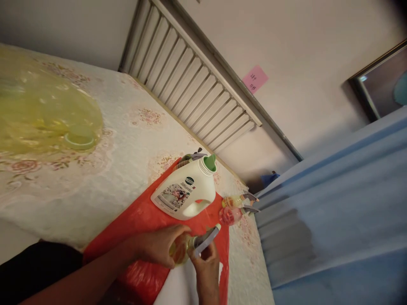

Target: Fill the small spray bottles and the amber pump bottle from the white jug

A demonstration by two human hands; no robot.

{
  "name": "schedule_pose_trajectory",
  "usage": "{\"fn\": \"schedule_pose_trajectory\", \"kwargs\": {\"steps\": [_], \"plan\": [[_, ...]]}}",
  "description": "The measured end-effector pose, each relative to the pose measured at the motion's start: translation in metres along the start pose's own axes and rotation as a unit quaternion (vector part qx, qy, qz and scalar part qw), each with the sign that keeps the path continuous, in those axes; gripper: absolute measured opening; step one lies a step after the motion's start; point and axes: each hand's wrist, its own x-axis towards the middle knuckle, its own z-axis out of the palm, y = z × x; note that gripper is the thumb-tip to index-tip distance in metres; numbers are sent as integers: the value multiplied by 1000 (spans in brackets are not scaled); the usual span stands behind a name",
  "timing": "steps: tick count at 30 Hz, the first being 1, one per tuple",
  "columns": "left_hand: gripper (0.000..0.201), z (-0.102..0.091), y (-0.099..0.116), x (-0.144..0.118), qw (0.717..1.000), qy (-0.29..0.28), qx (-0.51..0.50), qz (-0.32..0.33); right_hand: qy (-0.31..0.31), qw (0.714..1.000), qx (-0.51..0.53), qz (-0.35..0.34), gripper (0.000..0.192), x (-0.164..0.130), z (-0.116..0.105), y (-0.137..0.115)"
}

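A small clear spray bottle (180, 250) with yellowish liquid and a grey trigger head tilts to the right over a red plastic sheet. My left hand (160, 245) is closed around its body from the left. At the collar, just below the trigger, the fingers of my right hand (206, 262) are closed on it too. Just beyond stands a white detergent jug (182, 190), its neck fitted with a green spout and its cap off. Two more spray bottles lie in view to the right, one pink (229, 216) and one yellow (232, 201).
The red plastic sheet (136, 224) covers part of a flowered tablecloth (127, 127). A white object (181, 284) lies under my hands. Far left sits a large yellow translucent container (47, 106). Behind are a radiator (187, 76) and wall; a blue curtain (343, 203) hangs at right.
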Motion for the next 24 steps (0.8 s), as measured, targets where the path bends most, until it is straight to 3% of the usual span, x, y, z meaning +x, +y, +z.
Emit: {"fn": "schedule_pose_trajectory", "kwargs": {"steps": [7,13,19,24], "plan": [[74,9,7,3,997,36,61,-17,60,998,21,10,29,-4,6,1],[106,9,-4,2,999,-30,9,-25,40,999,29,10,29,-7,4,1],[74,6,4,-1,999,-21,-17,29,43,999,19,1,27,-8,3,0],[66,11,12,-2,998,35,33,27,49,998,28,13,28,-6,0,1]]}}
